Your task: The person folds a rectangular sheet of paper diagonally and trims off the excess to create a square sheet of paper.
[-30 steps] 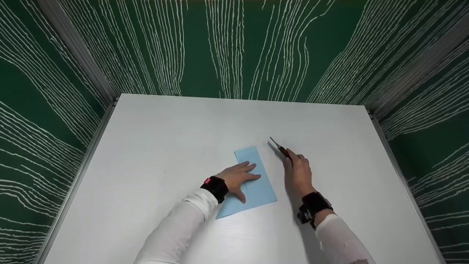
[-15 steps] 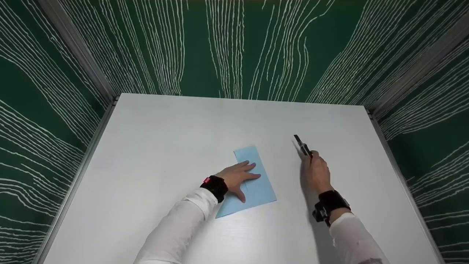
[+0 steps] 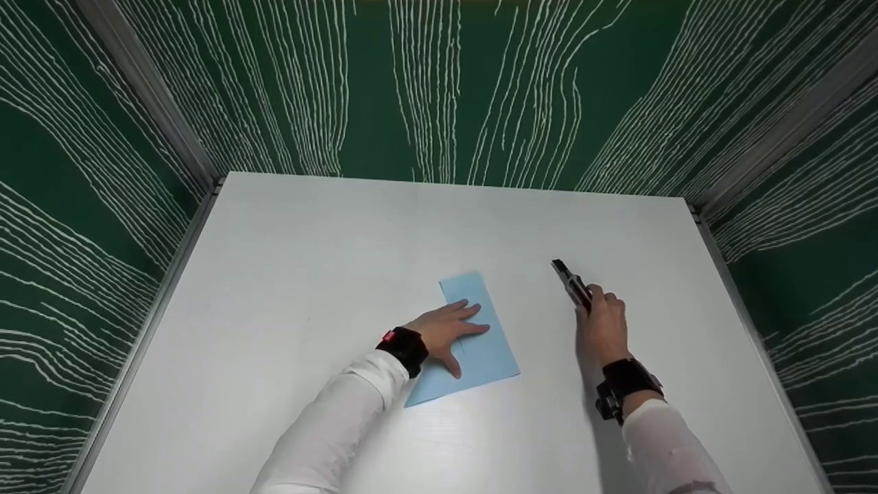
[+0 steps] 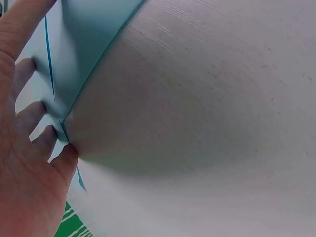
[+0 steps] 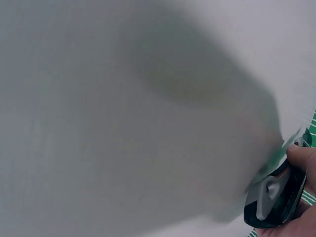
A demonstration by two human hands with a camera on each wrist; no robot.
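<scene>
A folded sheet of light blue paper (image 3: 490,357) lies on the white table in the head view. My left hand (image 3: 446,333) rests on it with fingers spread, pressing its left part. In the left wrist view, the paper's folded flap (image 4: 89,44) and its edge show beside the fingers. To the right of the paper, my right hand (image 3: 605,326) grips a utility knife (image 3: 571,281), its front end pointing away and to the left. The right wrist view shows the grey and black knife body (image 5: 271,195) between thumb and fingers; whether it touches the table I cannot tell.
The white table (image 3: 329,240) reaches to a green wall (image 3: 370,89) with white wavy lines at the back. Similar green panels stand at the left and right, with grey metal posts (image 3: 144,82) in the corners.
My right hand has moved right with the utility knife, away from the paper's upper right corner, then slightly back towards me. The left hand and the paper have stayed in place.
</scene>
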